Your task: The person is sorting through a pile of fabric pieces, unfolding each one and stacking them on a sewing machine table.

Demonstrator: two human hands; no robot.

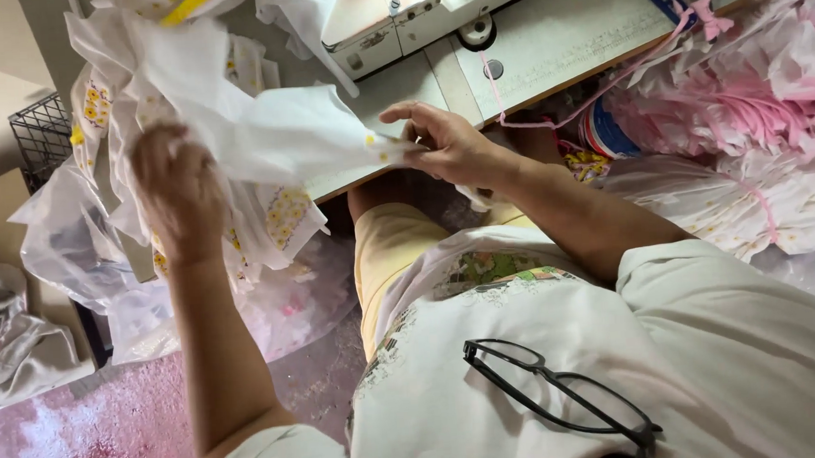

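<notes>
Two hands hold one white cloth piece [270, 138] stretched between them, its long axis running side to side. Left hand [177, 191] is blurred, fingers curled into the bunched end, so cloth lies right at and above those fingers. Right hand [450, 146] pinches the far corner between thumb and forefinger, other fingers spread loosely; cloth runs leftward from that pinch. Sewing machine [404, 12] sits beyond the right fingers, on the table [556, 41]. Neither hand is nearer; both grip.

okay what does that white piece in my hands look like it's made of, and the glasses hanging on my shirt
White piece: thin woven fabric, probably cotton, matte; it creases softly and carries yellow flower print. Glasses: black frame, likely plastic, with a slight sheen.
</notes>
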